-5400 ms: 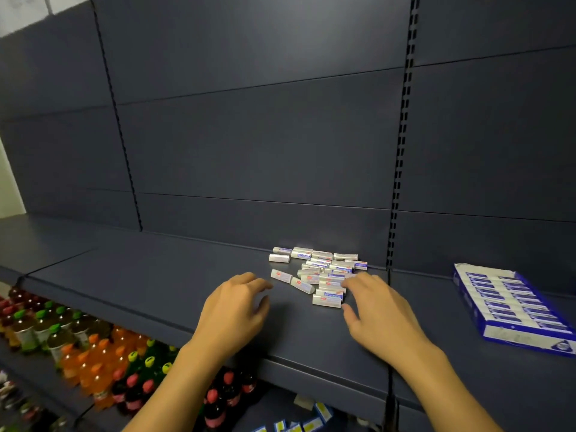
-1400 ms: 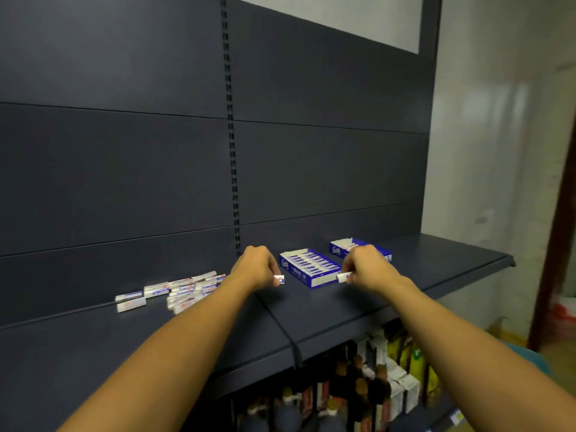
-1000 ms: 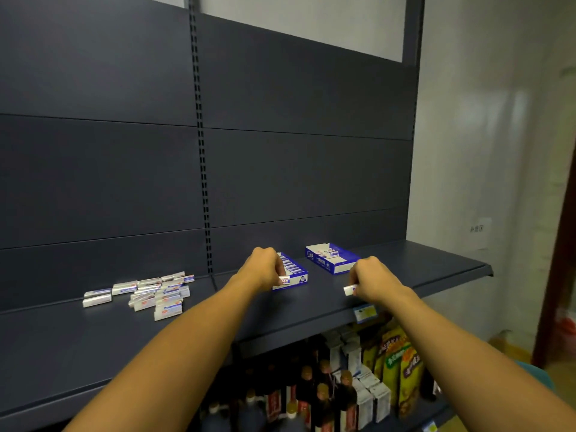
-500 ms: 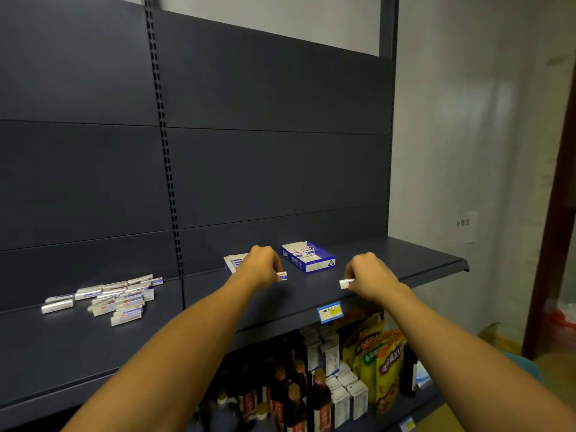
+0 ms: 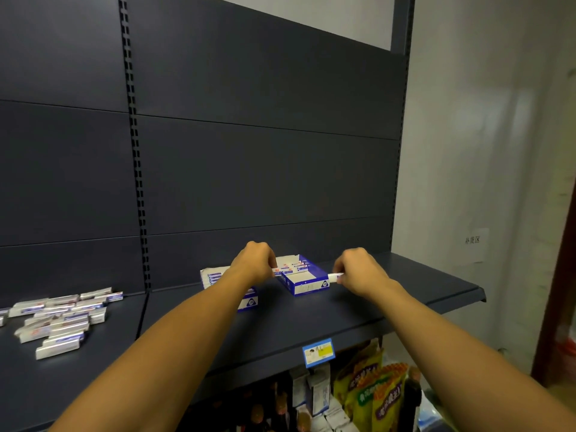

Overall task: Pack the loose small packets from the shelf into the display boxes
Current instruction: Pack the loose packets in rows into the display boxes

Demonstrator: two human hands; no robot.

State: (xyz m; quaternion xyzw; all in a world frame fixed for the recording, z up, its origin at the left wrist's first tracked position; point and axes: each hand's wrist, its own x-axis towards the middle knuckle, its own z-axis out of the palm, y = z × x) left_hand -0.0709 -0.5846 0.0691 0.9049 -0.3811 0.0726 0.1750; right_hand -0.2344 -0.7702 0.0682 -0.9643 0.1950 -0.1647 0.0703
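Observation:
Two blue display boxes stand on the dark shelf point(image 5: 311, 319): the right box point(image 5: 307, 283) partly filled, the left box point(image 5: 218, 277) half hidden behind my left forearm. My left hand point(image 5: 254, 261) pinches a small white packet point(image 5: 280, 270) over the right box's left side. My right hand point(image 5: 358, 269) pinches another white packet point(image 5: 335, 276) at that box's right edge. A pile of loose white packets point(image 5: 59, 316) lies on the shelf far left.
A blue and yellow price tag point(image 5: 318, 352) hangs on the shelf's front edge. Below it are yellow snack bags point(image 5: 374, 391), small cartons and dark bottles point(image 5: 280, 410). The shelf ends at the right near a pale wall point(image 5: 483, 182).
My view has swung right, so the pile has slid to the far left. Both hands, each with a packet, have moved from the left box to the right box.

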